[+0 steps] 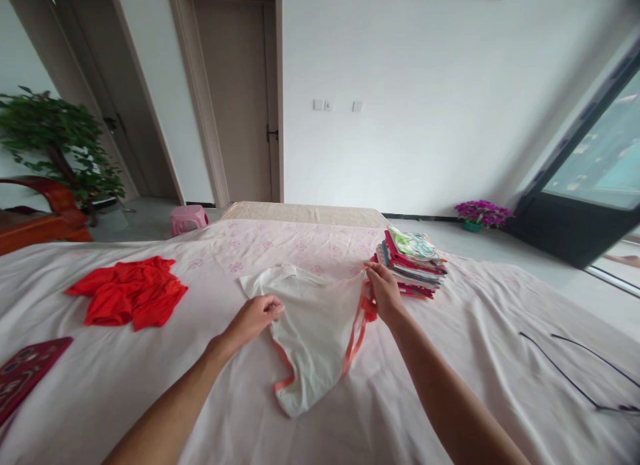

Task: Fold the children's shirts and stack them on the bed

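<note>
A white garment with coral trim [313, 328] lies spread on the pale, flower-patterned sheet [225, 411]. My left hand [255, 316] is closed at its left edge, with the fingertips curled on the cloth. At its upper right corner, my right hand [384, 291] pinches the coral trim, and loops of that trim hang down below the fingers. Just beyond my right hand stands a stack of folded clothes [413, 268], with a white and green printed piece on top. A crumpled red garment [131, 291] lies apart, to the left.
A dark red patterned object [30, 375] sits at the left edge of the sheet. Thin black glasses [575, 371] lie at the right. Beyond are a pink stool [189, 219], a potted plant [60, 141], purple flowers [483, 213] and a wooden armchair [45, 211].
</note>
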Demonstrator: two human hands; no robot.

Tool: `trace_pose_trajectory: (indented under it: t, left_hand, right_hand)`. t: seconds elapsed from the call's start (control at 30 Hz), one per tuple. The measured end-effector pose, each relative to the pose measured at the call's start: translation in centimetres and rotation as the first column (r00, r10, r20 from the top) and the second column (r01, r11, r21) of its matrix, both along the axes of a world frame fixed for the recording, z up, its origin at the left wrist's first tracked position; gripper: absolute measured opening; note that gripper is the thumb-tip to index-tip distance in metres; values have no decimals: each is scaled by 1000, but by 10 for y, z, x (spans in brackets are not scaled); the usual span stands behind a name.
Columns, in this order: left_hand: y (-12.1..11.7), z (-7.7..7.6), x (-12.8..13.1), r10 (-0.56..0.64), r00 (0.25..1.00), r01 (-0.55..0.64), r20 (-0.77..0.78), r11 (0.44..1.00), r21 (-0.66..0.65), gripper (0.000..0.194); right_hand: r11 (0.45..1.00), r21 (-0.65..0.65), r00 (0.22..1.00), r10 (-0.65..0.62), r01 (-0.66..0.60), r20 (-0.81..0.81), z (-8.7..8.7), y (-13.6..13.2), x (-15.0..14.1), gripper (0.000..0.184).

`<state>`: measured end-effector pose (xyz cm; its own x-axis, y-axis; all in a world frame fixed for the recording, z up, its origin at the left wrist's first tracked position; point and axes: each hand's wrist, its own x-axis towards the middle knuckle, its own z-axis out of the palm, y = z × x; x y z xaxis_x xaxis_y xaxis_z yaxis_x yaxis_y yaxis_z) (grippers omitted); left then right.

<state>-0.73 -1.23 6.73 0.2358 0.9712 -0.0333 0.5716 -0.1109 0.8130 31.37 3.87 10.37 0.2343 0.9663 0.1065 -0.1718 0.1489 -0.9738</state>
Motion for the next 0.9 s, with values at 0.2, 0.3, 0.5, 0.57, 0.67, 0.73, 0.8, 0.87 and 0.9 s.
trace_pose_trajectory:
  t: [0.2,0.3,0.5,0.57,0.67,0.73,0.8,0.87,0.9]
  left_hand:
    - [77,-17,-21,442,834,-368,-330,892,264,31]
    - [96,-27,-31,498,786,-419,-366,865,278,35]
    - [104,-38,-65,524,785,-487,-331,852,192,22]
    - [98,-38,-81,543,795,-517,-269,840,168,25]
    - [79,-41,-106,571,803,-554,-171,820,143,34]
    - [63,-47,-121,574,816,-571,-61,818,64,34]
    - [49,-54,-134,586,802,-583,116,810,-61,35]
    - [39,-58,-143,584,762,-560,281,811,-167,42]
    - [36,-58,-145,568,751,-537,336,822,-190,46]
  right_hand:
    - [999,-11,987,-44,46,156,-22,-7,25,43]
    - [997,-67,950,-12,35,313,-40,-12,38,53]
    - [985,-171,698,149,-39,701,-66,-7,53,36]
    - [994,-106,715,47,39,698,-62,-1,49,41]
    - [971,163,598,-237,176,766,-50,-5,34,47]
    - [962,269,498,-259,53,828,-43,-23,17,42]
    - [945,175,475,-23,-278,880,-40,-52,-3,26]
    - [771,-9,338,290,-637,895,-41,-84,-25,31]
    - [676,-67,234,344,-734,909,-43,-99,-35,38]
